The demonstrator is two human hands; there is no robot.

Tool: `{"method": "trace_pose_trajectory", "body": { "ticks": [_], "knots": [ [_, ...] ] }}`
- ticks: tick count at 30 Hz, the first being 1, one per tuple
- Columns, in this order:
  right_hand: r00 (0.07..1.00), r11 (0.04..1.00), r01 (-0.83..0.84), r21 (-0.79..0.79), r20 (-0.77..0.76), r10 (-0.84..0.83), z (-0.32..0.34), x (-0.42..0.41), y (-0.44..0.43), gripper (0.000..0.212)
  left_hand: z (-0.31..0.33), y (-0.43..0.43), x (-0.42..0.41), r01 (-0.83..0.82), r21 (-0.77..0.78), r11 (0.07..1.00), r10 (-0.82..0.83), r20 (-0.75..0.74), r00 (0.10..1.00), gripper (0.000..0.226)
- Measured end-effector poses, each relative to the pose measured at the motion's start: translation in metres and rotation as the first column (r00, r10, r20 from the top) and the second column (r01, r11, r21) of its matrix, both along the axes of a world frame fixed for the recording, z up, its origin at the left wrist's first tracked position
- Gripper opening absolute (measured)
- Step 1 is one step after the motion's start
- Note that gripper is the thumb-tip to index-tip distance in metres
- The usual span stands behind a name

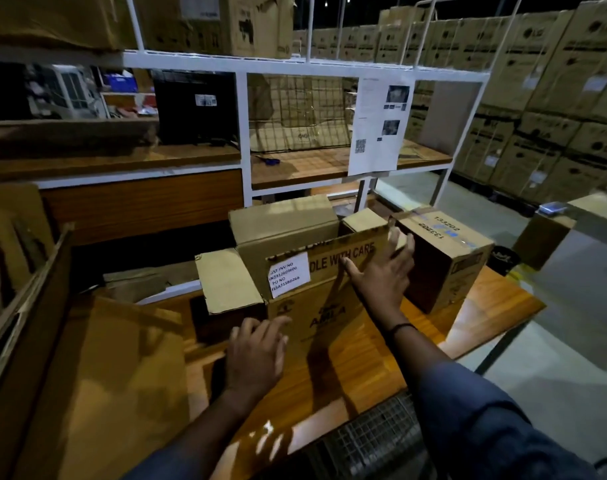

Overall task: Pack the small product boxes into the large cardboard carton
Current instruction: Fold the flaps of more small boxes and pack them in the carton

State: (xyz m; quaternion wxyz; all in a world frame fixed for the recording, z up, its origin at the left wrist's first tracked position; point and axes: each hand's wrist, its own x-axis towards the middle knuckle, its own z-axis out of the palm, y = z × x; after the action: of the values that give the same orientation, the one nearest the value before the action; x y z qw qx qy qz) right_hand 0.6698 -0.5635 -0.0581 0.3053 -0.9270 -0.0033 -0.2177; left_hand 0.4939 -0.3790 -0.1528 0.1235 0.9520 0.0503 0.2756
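A large open cardboard carton [295, 268] stands on the wooden table [347, 368], its flaps raised, a white label and "HANDLE WITH CARE" on its near flap. My right hand [381, 275] is spread with straight fingers against that near flap's right part. My left hand [257, 351] hovers open, palm down, just in front of the carton's lower left corner. A smaller sealed brown box [447, 258] with blue tape and printed numbers stands right of the carton. The carton's inside is hidden.
A flat sheet of cardboard [122, 358] lies on the table's left. A white-framed shelf unit [243, 133] with a black monitor [194, 105] and a hanging paper sheet rises behind. Stacked cartons [554, 98] fill the right background. A metal grid [374, 434] lies at the near edge.
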Motion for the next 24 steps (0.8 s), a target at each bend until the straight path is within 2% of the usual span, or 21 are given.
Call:
{"method": "trace_pose_trajectory", "body": {
  "ticks": [2,4,5,7,11,14,17,21,24],
  "knots": [
    [0.981,0.963,0.030,0.268,-0.194,0.024,-0.019,0.013,-0.004,0.136,-0.006,-0.001,-0.002,-0.127,-0.128,0.984,0.114,-0.105,0.988,0.055],
    [0.900,0.843,0.047,0.536,-0.388,0.196,-0.044,0.028,-0.012,0.157,-0.009,-0.001,-0.003,-0.185,-0.188,0.965,0.150,-0.185,0.971,0.074],
    [0.852,0.797,0.048,0.601,-0.441,0.281,-0.058,0.036,-0.016,0.166,-0.009,-0.002,-0.003,-0.194,-0.205,0.959,0.149,-0.213,0.966,0.082],
    [0.798,0.814,-0.010,0.580,-0.486,0.356,-0.105,0.064,-0.027,0.166,-0.010,0.000,-0.001,-0.208,-0.238,0.949,0.146,-0.256,0.956,0.098],
    [0.793,0.862,-0.170,0.478,-0.453,0.407,-0.141,0.079,-0.035,0.143,-0.010,0.013,0.004,-0.259,-0.293,0.920,0.164,-0.311,0.936,0.110],
    [0.793,0.836,-0.217,0.504,-0.409,0.452,-0.118,0.060,-0.028,0.138,-0.010,0.022,0.010,-0.200,-0.338,0.920,0.075,-0.347,0.935,0.111],
    [0.807,0.809,-0.264,0.525,-0.339,0.483,-0.096,0.038,-0.022,0.121,-0.009,0.030,0.016,-0.147,-0.458,0.876,-0.025,-0.349,0.937,0.115],
    [0.855,0.886,-0.371,0.277,-0.271,0.442,-0.089,0.021,-0.019,0.145,-0.002,0.035,0.021,-0.093,-0.561,0.823,-0.048,-0.232,0.971,0.118],
    [0.873,0.905,-0.418,0.082,-0.239,0.424,-0.062,-0.012,-0.014,0.147,0.010,0.036,0.024,-0.027,-0.584,0.812,-0.045,-0.109,0.993,0.115]
  ]
}}
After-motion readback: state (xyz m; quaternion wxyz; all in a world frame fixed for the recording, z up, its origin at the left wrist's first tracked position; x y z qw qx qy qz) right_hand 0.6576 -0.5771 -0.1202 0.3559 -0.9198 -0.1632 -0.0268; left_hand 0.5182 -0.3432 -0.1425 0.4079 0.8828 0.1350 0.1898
